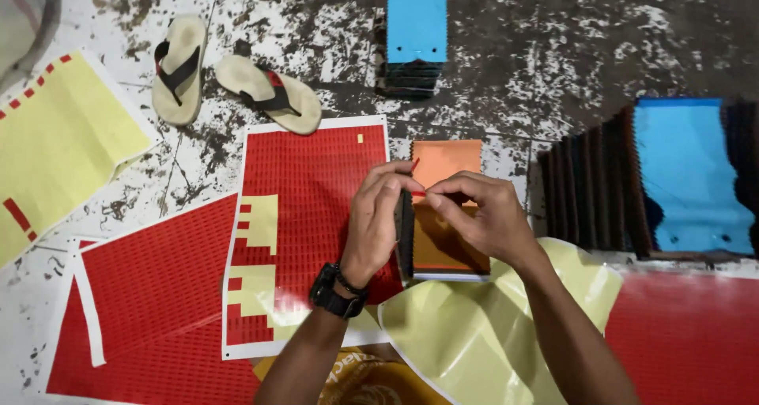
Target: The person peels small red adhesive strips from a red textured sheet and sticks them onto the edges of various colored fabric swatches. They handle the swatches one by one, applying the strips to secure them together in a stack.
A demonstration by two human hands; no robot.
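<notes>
The left hand (378, 219), with a black watch (335, 292) on the wrist, gripped the dark edge of an orange swatch book (445, 215) lying on the floor beside a red sticker sheet (304, 192). The right hand (482, 215) pinched a small red sticker (417, 192) at the book's upper left corner.

The floor (553, 49) is dark with lots of white paint spots. Two sandals (229, 77) lie on it near the top. Red sticker sheets (308, 215) and yellow paper (55, 136) lie flat on it. A pile of cloth pieces with a blue top (417, 26) sits there, and another pile (672, 176) at the right.
</notes>
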